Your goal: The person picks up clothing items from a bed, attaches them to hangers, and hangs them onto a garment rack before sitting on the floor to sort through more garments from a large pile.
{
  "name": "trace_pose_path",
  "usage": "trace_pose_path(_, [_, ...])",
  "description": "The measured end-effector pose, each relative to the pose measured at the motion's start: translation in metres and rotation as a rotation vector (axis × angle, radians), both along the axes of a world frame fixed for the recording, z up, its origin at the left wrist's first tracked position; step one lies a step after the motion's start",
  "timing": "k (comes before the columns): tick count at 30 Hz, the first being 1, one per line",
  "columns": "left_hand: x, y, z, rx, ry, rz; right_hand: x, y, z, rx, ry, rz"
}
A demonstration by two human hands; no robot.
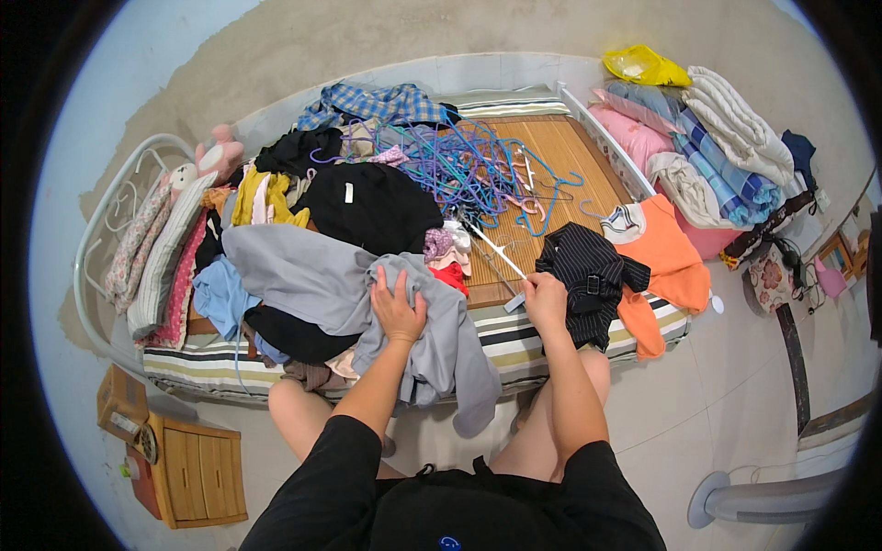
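My left hand [398, 308] lies with its fingers spread on a large grey garment [308, 275], which drapes over the bed's front edge. My right hand [544, 299] is closed around the near end of a slim white rod [496, 244]. The rod slants away to the left, toward a tangle of blue and purple hangers [459, 161]. Just right of that hand lies a black pinstriped garment [583, 275], with an orange top [663, 253] beside it. A black garment [372, 207] sits behind the grey one.
Mixed clothes and pillows [175, 266] crowd the bed's left end. A bamboo mat [542, 151] covers part of the bed. Folded bedding [726, 165] is piled at the right. A wooden cabinet [197, 473] stands at lower left, and a grey fan-like appliance [772, 499] at lower right.
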State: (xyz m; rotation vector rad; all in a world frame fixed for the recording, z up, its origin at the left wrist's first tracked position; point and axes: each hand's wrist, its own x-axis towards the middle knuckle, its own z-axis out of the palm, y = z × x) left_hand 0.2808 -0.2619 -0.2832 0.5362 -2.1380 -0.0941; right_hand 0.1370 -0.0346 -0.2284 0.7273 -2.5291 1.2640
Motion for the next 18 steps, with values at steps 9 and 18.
trace_pose_path(9, [0.000, 0.000, 0.007, 0.009, 0.001, -0.026, 0.051, 0.017, 0.018, -0.537, -0.447, 0.148])
trace_pose_path(18, [0.113, -0.004, 0.042, 0.578, -0.016, -0.467, 0.200, -0.015, -0.035, -0.947, -1.011, 0.347])
